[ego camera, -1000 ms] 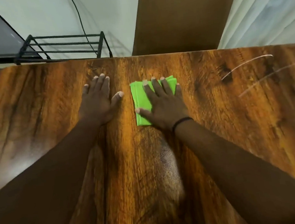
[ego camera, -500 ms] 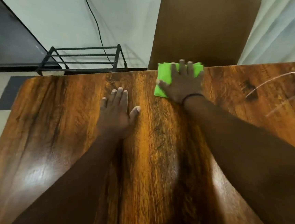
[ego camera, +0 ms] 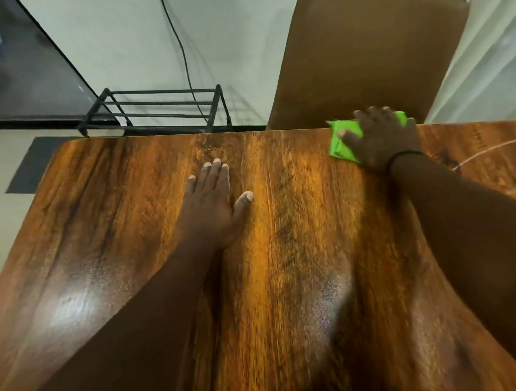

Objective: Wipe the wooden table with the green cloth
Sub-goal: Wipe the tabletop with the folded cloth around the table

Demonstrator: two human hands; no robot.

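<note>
The head view, the only one, looks down on one wooden table (ego camera: 289, 286), its grain running away from the wearer; two bare forearms reach across it. One green cloth (ego camera: 341, 146), folded into a flat pad, lies at the table's far edge, right of centre, just in front of the back of one brown chair (ego camera: 363, 55); its far side reaches the table's edge. The right hand (ego camera: 381, 139) lies flat on top of this cloth, fingers straight and extended toward the far edge, thumb spread to the left over the green fabric; it presses rather than grasps, and one dark band (ego camera: 403, 155) circles its wrist. The left hand (ego camera: 212, 204) rests palm down on bare wood near the middle of the table, well apart from the cloth; its four fingers lie close together and straight, the thumb stuck out to the right; it holds nothing. Beyond the table's far edge stand one black metal rack (ego camera: 155, 110) on the floor to the left of the chair, one black cable (ego camera: 183, 55) hanging down the pale wall, and pale curtains (ego camera: 494, 59) at the right.
</note>
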